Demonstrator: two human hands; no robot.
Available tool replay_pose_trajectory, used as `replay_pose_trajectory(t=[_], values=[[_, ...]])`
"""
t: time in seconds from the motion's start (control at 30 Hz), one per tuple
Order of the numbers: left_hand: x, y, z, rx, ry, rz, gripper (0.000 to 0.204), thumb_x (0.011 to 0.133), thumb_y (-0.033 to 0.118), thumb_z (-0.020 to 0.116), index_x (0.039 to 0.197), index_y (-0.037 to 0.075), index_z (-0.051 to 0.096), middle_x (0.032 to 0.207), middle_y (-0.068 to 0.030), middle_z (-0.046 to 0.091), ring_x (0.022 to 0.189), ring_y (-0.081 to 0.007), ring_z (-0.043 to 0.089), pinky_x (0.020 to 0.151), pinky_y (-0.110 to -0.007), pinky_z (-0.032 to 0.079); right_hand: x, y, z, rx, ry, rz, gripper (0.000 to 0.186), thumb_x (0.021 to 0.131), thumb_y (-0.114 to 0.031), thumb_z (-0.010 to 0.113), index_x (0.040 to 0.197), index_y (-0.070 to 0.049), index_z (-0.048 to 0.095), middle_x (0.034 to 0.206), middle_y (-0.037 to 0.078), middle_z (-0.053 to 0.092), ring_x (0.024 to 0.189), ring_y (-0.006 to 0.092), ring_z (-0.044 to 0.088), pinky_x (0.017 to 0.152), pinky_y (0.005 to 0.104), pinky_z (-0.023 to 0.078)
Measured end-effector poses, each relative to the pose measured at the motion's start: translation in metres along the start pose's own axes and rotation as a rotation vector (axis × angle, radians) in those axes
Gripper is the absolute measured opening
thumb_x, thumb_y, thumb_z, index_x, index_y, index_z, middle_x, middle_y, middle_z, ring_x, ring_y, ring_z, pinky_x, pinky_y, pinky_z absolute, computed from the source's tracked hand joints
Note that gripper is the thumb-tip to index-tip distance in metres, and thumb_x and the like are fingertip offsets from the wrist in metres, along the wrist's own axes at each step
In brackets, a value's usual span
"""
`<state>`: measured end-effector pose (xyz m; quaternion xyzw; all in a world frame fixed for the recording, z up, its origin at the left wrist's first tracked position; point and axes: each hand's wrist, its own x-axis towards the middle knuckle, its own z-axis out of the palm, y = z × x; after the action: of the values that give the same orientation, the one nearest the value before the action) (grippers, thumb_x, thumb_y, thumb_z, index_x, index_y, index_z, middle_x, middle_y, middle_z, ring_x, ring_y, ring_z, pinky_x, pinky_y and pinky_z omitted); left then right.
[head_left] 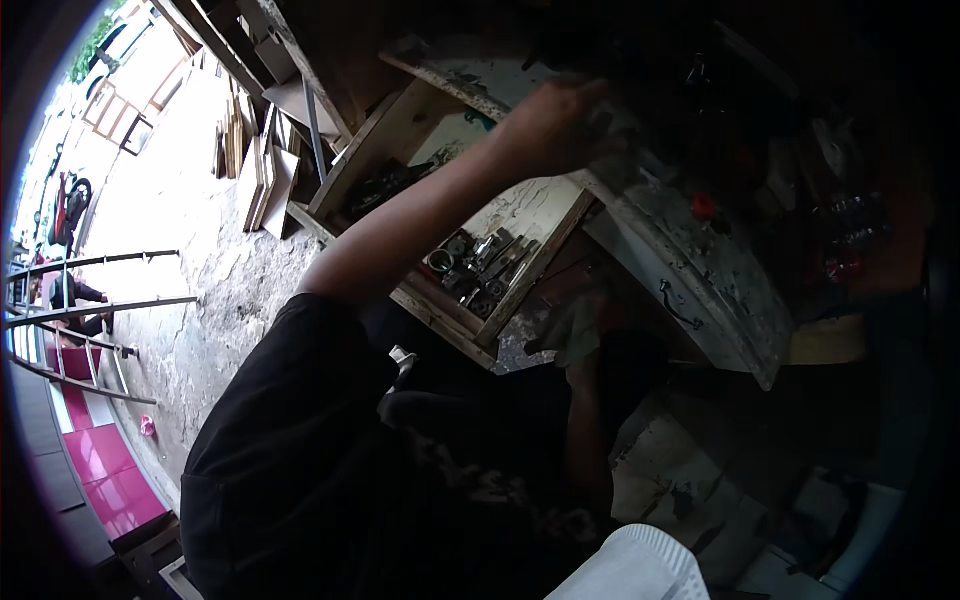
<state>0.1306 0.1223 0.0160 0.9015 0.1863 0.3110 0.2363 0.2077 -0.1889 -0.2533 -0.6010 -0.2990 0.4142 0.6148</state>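
Observation:
My left arm reaches across an open wooden drawer [540, 262] to a worn, paint-stained tabletop [655, 205]. At that tabletop's edge, my left hand [565, 120] is closed; its fingertips and anything in them are lost in shadow. Lower down, in front of the table, is my right hand [583, 365], with a pale grey-green, cloth-like thing [575, 328] about its fingers. Whether that is a cloth or a glove is too dark to tell. Metal fittings and small parts [485, 265] lie in the drawer's near section, and dark tools [385, 190] in its far section.
A closed drawer front with a curved handle [680, 305] is at the right. A red object [703, 207] lies on the tabletop. Boards [265, 180] lean at the upper left. A metal ladder [100, 315] and pink panels [105, 465] stand left, near a seated person [75, 300].

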Motion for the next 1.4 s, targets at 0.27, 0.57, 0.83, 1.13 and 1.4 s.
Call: replay_pose_trajectory(t=[0.27,0.57,0.83,1.13,1.4], values=[[-0.161,-0.053,-0.068,0.049,-0.254,-0.343,0.028,0.085,0.024,0.079,0.103,0.005,0.07,0.104,-0.0112,0.072,0.096,-0.0277,0.072,0.089,-0.043,0.057,-0.002,-0.023,0.019,0.061,0.029,-0.168,0.057,0.102,-0.036,0.052,0.146,0.001,0.046,0.118,0.012,0.065,0.106,0.0203,0.065,0.09,0.033,0.052],[-0.194,-0.064,-0.014,0.219,-0.407,-0.362,0.038,0.075,0.033,0.081,0.1,0.006,0.073,0.096,-0.0159,0.07,0.097,-0.0348,0.068,0.086,-0.047,0.053,-0.016,-0.081,0.026,-0.095,0.138,-0.195,0.059,0.096,-0.028,0.056,0.146,0.001,0.045,0.122,0.015,0.063,0.11,0.0224,0.064,0.093,0.0341,0.051],[-0.183,-0.063,-0.006,0.397,-0.524,-0.352,0.029,0.071,0.032,0.081,0.088,0.009,0.075,0.09,-0.0138,0.07,0.092,-0.0341,0.068,0.081,-0.047,0.051,-0.056,-0.112,0.024,-0.201,0.26,-0.198,0.062,0.091,-0.021,0.059,0.147,0.002,0.044,0.125,0.017,0.061,0.113,0.0243,0.062,0.096,0.035,0.05],[-0.182,-0.065,-0.039,-0.099,-0.006,-0.309,0.018,0.09,0.019,0.07,0.098,0.003,0.071,0.09,-0.0159,0.071,0.089,-0.0316,0.069,0.077,-0.042,0.053,-0.048,-0.136,0.045,-0.26,0.207,-0.275,0.067,0.086,-0.013,0.063,0.147,0.002,0.042,0.128,0.019,0.059,0.117,0.0265,0.061,0.099,0.036,0.048],[-0.18,-0.032,-0.045,-1.278,0.024,-0.518,0.034,0.108,0.021,0.05,0.132,-0.002,0.057,0.117,-0.0067,0.067,0.106,-0.0135,0.062,0.093,-0.027,0.048,0.013,-0.201,0.113,-0.384,-0.025,-0.591,0.072,0.081,-0.006,0.066,0.148,0.003,0.041,0.131,0.021,0.057,0.12,0.0284,0.059,0.102,0.037,0.047]])
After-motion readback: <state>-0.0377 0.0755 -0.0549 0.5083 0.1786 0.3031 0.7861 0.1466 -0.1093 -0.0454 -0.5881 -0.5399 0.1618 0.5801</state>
